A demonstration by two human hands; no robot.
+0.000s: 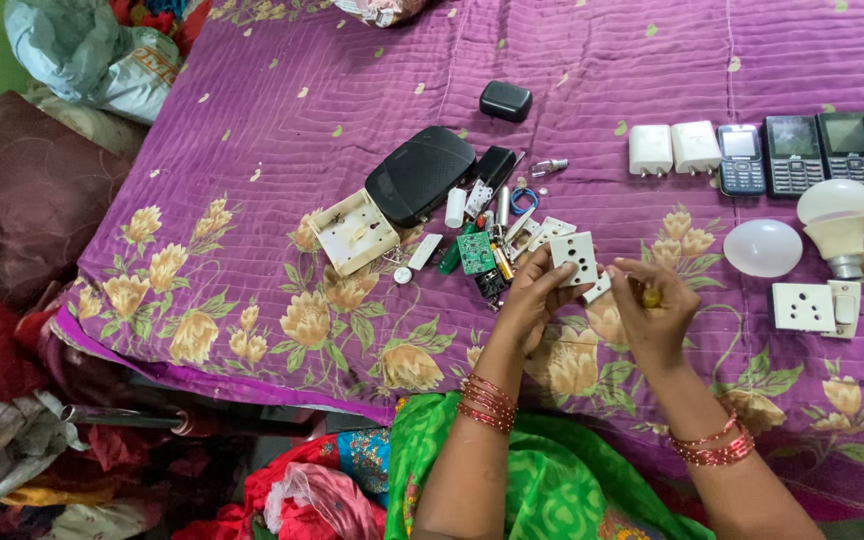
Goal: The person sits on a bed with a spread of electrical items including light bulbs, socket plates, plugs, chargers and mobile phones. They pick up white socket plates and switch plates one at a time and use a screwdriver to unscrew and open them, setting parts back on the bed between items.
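Your left hand [530, 300] is clamped on the white socket plate [574, 256], right hand [652, 305] just right of it, fingers pinched on a small yellowish part [651, 296].

The person has two bare arms with no sleeves on them. The left hand [530, 305] has a stack of thin red and gold bangles [487, 402] around its wrist, and the right hand [655, 315] has a few thin red and gold bangles [714, 445] around its wrist too. The person wears bright green cloth [537, 478] with a lighter green pattern, and a bit of blue cloth [364, 455] with small gold marks shows beside it.
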